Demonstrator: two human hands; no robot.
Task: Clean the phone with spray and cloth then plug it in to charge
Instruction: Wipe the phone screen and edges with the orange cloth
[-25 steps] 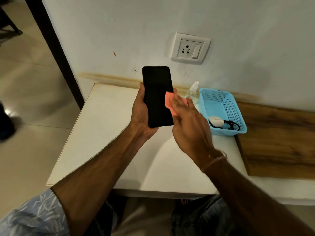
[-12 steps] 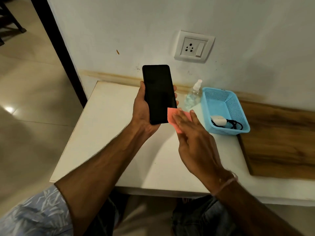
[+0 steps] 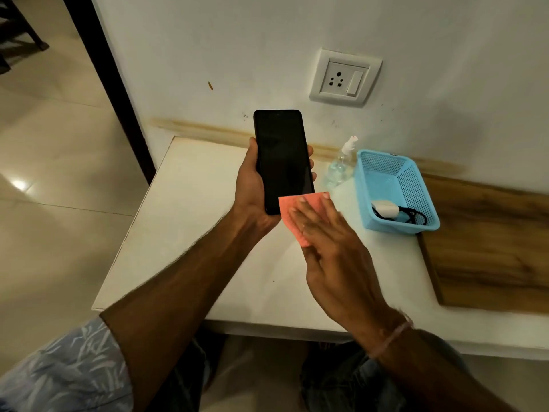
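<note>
My left hand (image 3: 249, 191) grips a black phone (image 3: 282, 159) upright above the white table (image 3: 190, 218), its dark screen facing me. My right hand (image 3: 335, 257) holds a pink cloth (image 3: 289, 208) against the phone's lower right corner. Its fingers lie flat on top of the cloth and the thumb is hidden beneath it. Most of the cloth hangs past the phone's bottom edge. A clear spray bottle (image 3: 338, 168) stands by the wall. A white charger (image 3: 384, 208) with a black cable (image 3: 413, 217) lies in the blue basket (image 3: 383, 171).
A white wall socket (image 3: 344, 77) with a switch sits above the table, right of the phone. A wooden board (image 3: 490, 248) lies on the table's right part, beside the basket. Tiled floor and a dark door frame are to the left.
My right hand has slid the cloth down the screen, from the phone's middle right edge to its lower right corner. The left hand has kept the phone almost still.
</note>
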